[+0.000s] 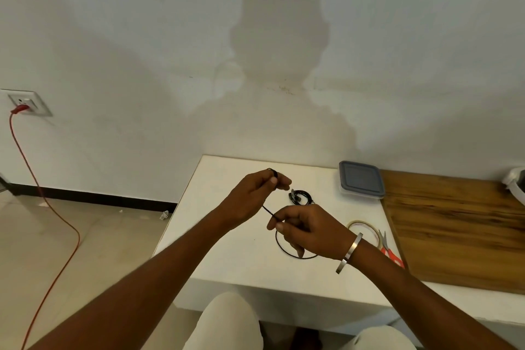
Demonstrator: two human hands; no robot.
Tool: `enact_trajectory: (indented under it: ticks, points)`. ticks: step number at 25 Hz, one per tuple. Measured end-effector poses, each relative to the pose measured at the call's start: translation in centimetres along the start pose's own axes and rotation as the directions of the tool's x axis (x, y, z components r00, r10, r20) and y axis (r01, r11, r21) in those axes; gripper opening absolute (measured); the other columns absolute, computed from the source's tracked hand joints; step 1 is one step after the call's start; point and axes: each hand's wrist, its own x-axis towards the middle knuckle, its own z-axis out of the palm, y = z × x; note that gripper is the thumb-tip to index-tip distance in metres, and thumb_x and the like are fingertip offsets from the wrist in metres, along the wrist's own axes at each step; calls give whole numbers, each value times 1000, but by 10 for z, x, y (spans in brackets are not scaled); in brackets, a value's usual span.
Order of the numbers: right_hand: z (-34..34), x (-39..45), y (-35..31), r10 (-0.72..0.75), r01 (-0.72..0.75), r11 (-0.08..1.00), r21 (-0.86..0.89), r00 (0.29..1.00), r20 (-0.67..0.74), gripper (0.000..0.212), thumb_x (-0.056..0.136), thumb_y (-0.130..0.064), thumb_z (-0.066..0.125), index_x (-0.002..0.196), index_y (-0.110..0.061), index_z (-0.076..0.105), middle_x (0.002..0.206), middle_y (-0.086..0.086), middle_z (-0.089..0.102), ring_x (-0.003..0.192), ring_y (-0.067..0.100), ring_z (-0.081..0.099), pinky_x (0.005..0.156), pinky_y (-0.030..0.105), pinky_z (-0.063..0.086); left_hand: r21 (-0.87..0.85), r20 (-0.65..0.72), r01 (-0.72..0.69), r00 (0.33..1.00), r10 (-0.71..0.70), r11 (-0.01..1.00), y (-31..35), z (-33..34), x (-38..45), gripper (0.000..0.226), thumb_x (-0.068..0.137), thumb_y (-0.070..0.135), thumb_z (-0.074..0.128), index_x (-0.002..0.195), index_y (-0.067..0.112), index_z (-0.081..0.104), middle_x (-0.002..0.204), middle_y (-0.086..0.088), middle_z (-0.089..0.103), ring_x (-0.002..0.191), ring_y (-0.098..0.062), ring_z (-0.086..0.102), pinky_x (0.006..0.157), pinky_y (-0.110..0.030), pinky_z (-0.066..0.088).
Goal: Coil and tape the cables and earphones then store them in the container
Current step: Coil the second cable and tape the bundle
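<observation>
My left hand is raised over the white table and pinches one end of a thin black cable, part of it wound round the fingers. My right hand pinches the same cable lower down, and the rest hangs in a loop under it onto the table. A second black cable, coiled into a small bundle, lies just beyond my hands. The lidded grey container stands at the back right of the table. A roll of clear tape lies to the right of my right wrist.
Red-handled scissors lie beside the tape at the table's right edge. A wooden board adjoins the table on the right. A red cord runs from a wall socket down across the floor at the left.
</observation>
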Motion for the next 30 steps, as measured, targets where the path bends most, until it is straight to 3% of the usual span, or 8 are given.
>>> enact_trajectory:
  ticks: [4,8,13,17,20,24,30]
  points:
    - [-21,8,-6,-26,43,997,70,972,-235,15,94,-20,54,91,-15,68,55,-1,54,45,7,44,48,19,40,61,89,14,996,-20,998,-3,-1,-8,33,102,17,34,97,6,65,91,-3,68,87,-7,60,76,-11,41]
    - [-39,20,0,-40,25,999,-43,912,-409,16,94,-21,53,87,-16,67,58,4,55,47,4,45,47,13,37,-24,166,78,983,-73,997,7,7,-11,42,106,16,27,98,2,66,87,-10,68,77,-3,61,70,-8,42]
    - [-40,29,11,-26,-7,998,-67,874,-485,12,93,-20,54,88,-15,63,62,-8,58,51,2,50,50,12,40,-353,301,111,954,0,929,18,18,-8,42,102,25,28,99,2,63,90,-17,67,87,-24,65,81,-28,50]
    - [-26,27,18,44,-37,999,26,913,-405,19,95,-12,47,86,-23,59,64,-7,60,53,10,52,48,22,42,-626,275,120,958,75,770,28,19,-5,43,99,23,29,110,-5,60,101,-22,66,95,-32,65,88,-37,53]
    - [-12,22,16,94,-105,994,-21,950,-298,30,98,-16,41,74,-20,58,50,-9,56,44,4,49,50,21,42,-726,197,124,980,31,676,32,16,-1,46,100,24,30,112,-3,64,104,-20,68,101,-32,65,91,-36,53]
    - [-1,16,12,72,-81,993,-88,993,-92,19,98,-20,43,100,-17,61,62,-4,58,51,4,55,54,17,48,-675,115,66,993,16,735,27,10,6,50,99,29,29,122,-4,58,115,-22,63,112,-34,59,101,-38,47]
    - [-7,10,1,65,-60,995,-75,996,60,19,96,-15,46,111,-15,59,66,-1,65,60,9,65,66,20,54,-475,35,43,999,-30,879,13,10,7,55,97,35,25,127,0,55,120,-17,63,118,-26,58,106,-35,42]
